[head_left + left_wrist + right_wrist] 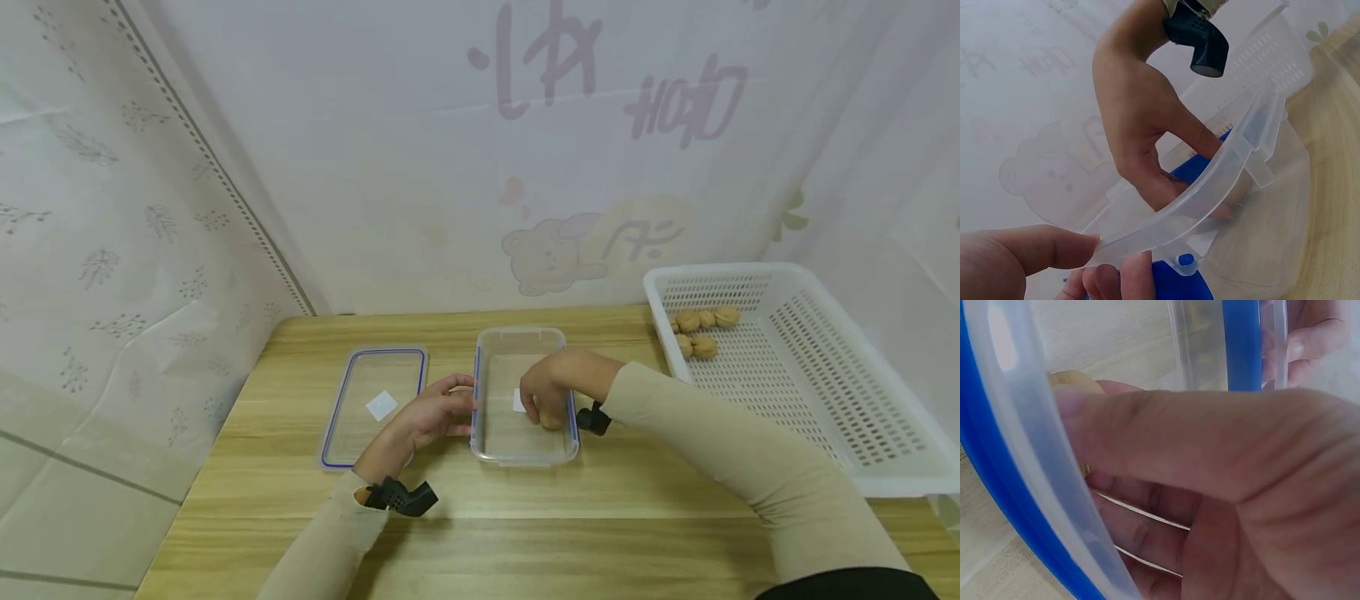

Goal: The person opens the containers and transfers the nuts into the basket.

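Observation:
A clear plastic food container [525, 458] with blue side clips stands on the table. At its left wall is my left hand [444, 407]; in the left wrist view the thumb [1063, 247] and bent fingers pinch the rim. My right hand [558, 379] reaches down inside the container, over the right wall. Its thumb and fingertips grip a walnut [551, 420] low over the container's bottom. In the right wrist view most of that walnut [1075, 380] hides behind the thumb and the container's edge. A white label shows on the bottom, beside the fingers.
Left of the container lies its flat clear lid [397, 379] with a blue seal and a white label [381, 406]. A white perforated basket [795, 358] stands at the right, with several walnuts [705, 347] at its left end. Behind the table [600, 533] hangs a printed cloth [390, 183].

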A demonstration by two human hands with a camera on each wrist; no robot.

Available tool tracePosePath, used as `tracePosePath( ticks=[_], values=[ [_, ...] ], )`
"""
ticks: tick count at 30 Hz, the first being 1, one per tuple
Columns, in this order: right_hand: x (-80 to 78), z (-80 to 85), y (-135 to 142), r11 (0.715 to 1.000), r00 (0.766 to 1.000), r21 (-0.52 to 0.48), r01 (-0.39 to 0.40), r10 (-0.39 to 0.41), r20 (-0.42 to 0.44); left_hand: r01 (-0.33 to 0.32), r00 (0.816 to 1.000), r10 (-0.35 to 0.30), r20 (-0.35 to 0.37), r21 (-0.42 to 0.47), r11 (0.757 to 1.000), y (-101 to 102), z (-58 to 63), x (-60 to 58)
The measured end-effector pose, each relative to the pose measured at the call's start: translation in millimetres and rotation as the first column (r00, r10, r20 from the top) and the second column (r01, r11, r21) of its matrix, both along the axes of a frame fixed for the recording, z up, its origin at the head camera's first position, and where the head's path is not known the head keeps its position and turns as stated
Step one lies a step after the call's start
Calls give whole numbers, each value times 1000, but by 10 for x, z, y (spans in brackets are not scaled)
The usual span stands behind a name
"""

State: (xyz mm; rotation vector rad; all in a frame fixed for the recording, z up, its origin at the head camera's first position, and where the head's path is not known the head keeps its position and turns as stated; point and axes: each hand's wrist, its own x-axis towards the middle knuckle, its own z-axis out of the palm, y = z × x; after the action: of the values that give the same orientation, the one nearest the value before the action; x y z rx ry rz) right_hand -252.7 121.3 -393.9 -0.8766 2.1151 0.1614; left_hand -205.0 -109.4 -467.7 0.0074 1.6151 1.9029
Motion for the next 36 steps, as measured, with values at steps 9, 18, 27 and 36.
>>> tracePosePath(
  ticks=[9,18,27,36],
  values=[
    [2,-29,-8,1000,1000,-7,11,-12,-29,-3,1000,3,4,8,1000,7,20,0],
    [-10,-71,9,998,998,-48,33,-36,-60,-3,1000,3,15,12,1000,10,21,-5],
    [-78,-101,79,968,999,-250,-14,4,-40,0,1000,0,11,10,1000,4,-6,-18],
    [-92,-80,147,879,999,-477,-22,7,-34,-13,1000,13,18,-5,1000,15,16,-20]
  ],
)
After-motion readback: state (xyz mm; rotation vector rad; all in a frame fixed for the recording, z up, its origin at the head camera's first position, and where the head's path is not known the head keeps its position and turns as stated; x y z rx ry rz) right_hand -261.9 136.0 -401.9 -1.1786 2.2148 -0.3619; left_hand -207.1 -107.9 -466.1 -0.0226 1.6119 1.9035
